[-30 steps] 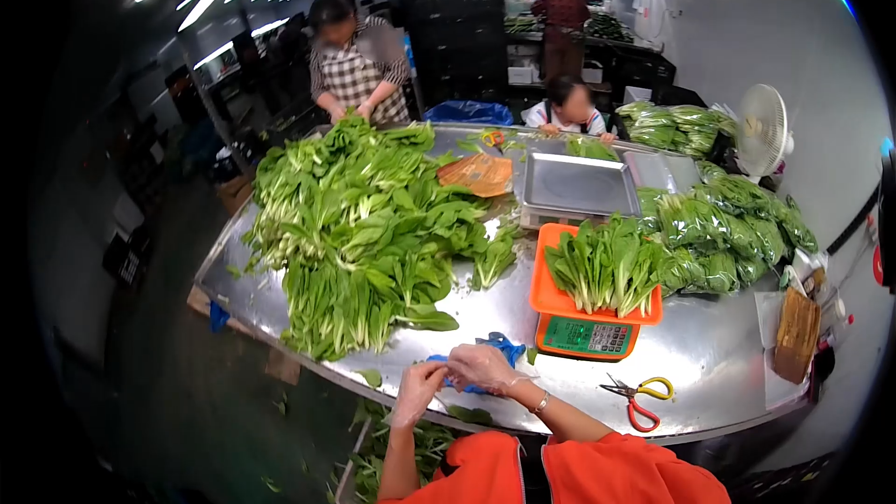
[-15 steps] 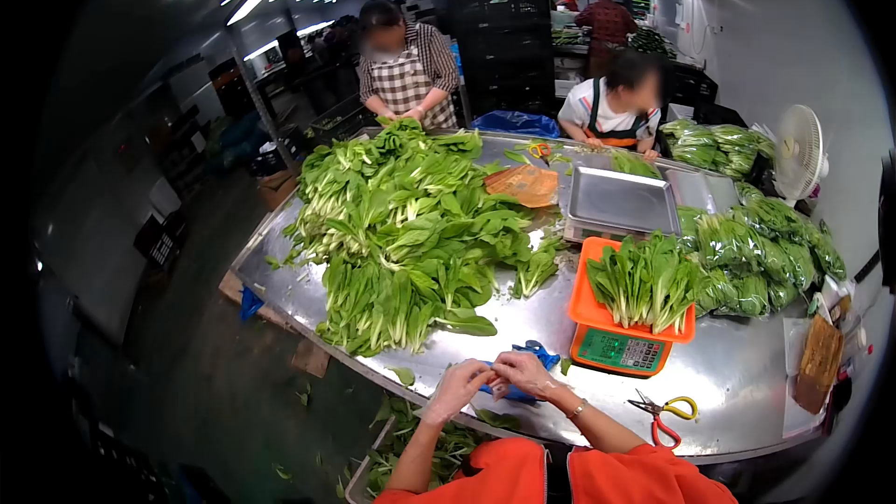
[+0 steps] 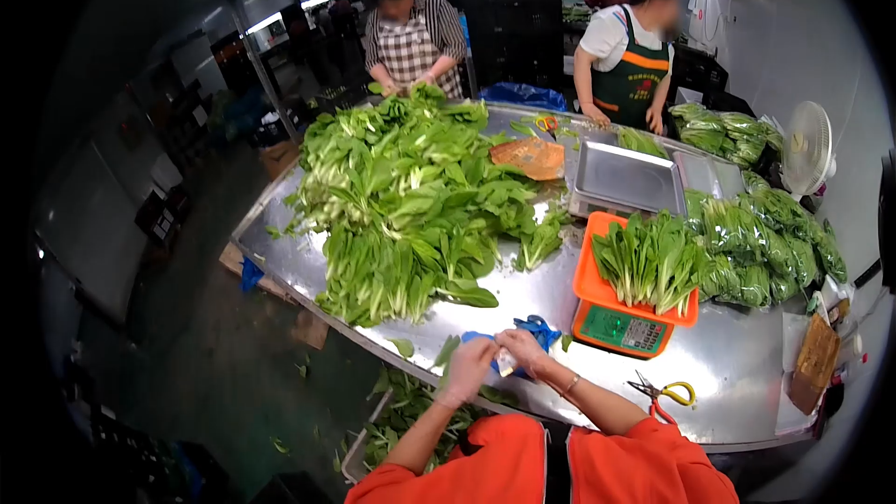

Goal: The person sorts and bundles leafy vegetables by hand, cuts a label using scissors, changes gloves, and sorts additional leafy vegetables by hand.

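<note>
My left hand (image 3: 469, 371) and my right hand (image 3: 523, 351) are close together above the near edge of the metal table. Their fingers are closed, the right ones pinching around a small whitish piece (image 3: 505, 363) too small to name. What the left fingers hold is hidden. Crumpled blue material (image 3: 538, 328) lies just behind the hands. To the right, an orange scale (image 3: 620, 329) carries an orange tray (image 3: 584, 273) of leafy greens (image 3: 651, 261). Red-and-yellow handled scissors or pliers (image 3: 664, 394) lie near my right forearm.
A large heap of leafy greens (image 3: 401, 205) covers the left of the metal table (image 3: 728, 355). Bagged greens (image 3: 747, 243), a fan (image 3: 807, 149) and a second scale (image 3: 629, 177) stand right. Two co-workers are across the table. A crate (image 3: 359, 448) of leaves sits below the edge.
My hands have drawn slightly apart, and the whitish piece shows more between them. The co-worker at the right has straightened up from leaning over the table. The view has shifted slightly.
</note>
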Motion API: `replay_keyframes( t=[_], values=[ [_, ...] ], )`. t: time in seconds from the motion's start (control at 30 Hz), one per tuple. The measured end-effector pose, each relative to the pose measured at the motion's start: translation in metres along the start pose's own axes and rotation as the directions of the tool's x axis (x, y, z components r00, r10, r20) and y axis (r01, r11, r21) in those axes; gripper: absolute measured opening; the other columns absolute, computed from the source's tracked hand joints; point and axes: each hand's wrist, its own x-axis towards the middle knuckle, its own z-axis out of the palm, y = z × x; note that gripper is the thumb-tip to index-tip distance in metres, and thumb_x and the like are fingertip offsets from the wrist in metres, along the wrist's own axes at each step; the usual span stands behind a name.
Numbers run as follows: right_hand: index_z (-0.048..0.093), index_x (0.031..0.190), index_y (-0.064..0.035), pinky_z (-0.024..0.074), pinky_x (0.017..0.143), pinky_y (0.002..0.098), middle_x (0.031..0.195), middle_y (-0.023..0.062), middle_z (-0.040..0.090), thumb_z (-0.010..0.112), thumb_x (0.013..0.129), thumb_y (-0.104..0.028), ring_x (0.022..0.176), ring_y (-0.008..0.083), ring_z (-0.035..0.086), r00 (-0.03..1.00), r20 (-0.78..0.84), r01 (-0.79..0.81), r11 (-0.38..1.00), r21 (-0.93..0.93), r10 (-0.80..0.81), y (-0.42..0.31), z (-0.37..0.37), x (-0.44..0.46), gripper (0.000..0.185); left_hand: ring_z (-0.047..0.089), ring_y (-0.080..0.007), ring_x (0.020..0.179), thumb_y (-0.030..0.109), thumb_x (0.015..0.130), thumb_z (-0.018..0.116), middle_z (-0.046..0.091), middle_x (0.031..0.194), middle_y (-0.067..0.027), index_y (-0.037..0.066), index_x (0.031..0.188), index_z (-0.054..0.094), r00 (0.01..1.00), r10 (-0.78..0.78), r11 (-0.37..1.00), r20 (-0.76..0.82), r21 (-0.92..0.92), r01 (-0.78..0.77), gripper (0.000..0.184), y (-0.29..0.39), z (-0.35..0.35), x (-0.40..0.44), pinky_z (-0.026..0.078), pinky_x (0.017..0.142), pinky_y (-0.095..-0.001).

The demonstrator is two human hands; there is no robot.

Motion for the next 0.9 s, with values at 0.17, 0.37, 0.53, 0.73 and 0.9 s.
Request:
replay_keyframes(
  t=[0.17, 0.37, 0.53, 0.73, 0.9],
  values=[
    [0.056, 0.101, -0.0034, 0.0430, 0.065, 0.0261, 0.083, 0.0084, 0.057, 0.041, 0.086, -0.021, 0.073, 0.0128, 0.052, 0.978, -0.066, 0.168, 0.935, -0.314, -0.197, -0.058, -0.004, -0.014, 0.027, 0.042, -0.0042, 0.051, 0.023, 0.084, 0.051, 0.050, 0.061, 0.0025, 0.007, 0.074, 0.056, 0.926, -0.368, 0.730, 0.084, -0.590, 0.344, 0.019, -0.002, -0.019, 0.025, 0.034, 0.047, -0.0190],
    [0.050, 0.113, -0.0073, 0.0449, 0.065, 0.0225, 0.104, 0.0034, 0.051, 0.059, 0.077, -0.008, 0.075, 0.0091, 0.054, 0.799, 0.121, 0.602, 0.787, -0.135, -0.590, -0.086, -0.013, -0.042, 0.037, 0.032, -0.0027, 0.047, 0.021, 0.084, 0.051, 0.043, 0.062, 0.0031, 0.007, 0.088, 0.050, 0.851, -0.218, 0.048, 0.478, -0.866, 0.498, 0.014, -0.010, -0.023, 0.030, 0.023, 0.040, -0.0142],
    [0.059, 0.093, -0.0017, 0.0472, 0.065, 0.0218, 0.090, 0.0044, 0.057, 0.060, 0.076, -0.008, 0.071, 0.0095, 0.055, 0.825, 0.213, 0.564, 0.791, -0.237, -0.524, -0.084, -0.019, -0.040, 0.018, 0.031, -0.0034, 0.047, 0.025, 0.085, 0.051, 0.042, 0.065, 0.0023, 0.005, 0.095, 0.051, 0.756, -0.024, 0.014, 0.654, -0.756, 0.655, 0.022, -0.013, -0.005, 0.021, 0.024, 0.039, -0.0151],
    [0.056, 0.078, 0.0019, 0.0497, 0.058, 0.0232, 0.069, 0.0057, 0.058, 0.056, 0.080, -0.010, 0.064, 0.0111, 0.058, 0.938, 0.030, 0.346, 0.938, -0.013, -0.346, -0.076, -0.013, -0.041, 0.012, 0.054, -0.0093, 0.068, 0.033, 0.084, 0.047, 0.055, 0.090, -0.0041, 0.006, 0.100, 0.053, 0.921, -0.360, 0.549, 0.148, -0.765, 0.338, 0.033, 0.022, -0.006, 0.020, 0.042, 0.057, -0.0193],
    [0.055, 0.076, 0.0011, 0.0483, 0.055, 0.0247, 0.067, 0.0069, 0.058, 0.054, 0.081, -0.012, 0.061, 0.0129, 0.058, 0.950, 0.075, 0.311, 0.943, -0.121, -0.303, -0.075, -0.010, -0.046, 0.014, 0.055, -0.0083, 0.067, 0.015, 0.080, 0.055, 0.058, 0.079, -0.0024, 0.001, 0.092, 0.057, 0.946, -0.273, 0.742, 0.177, -0.587, 0.324, 0.018, 0.020, -0.012, 0.020, 0.045, 0.062, -0.0209]
  ],
)
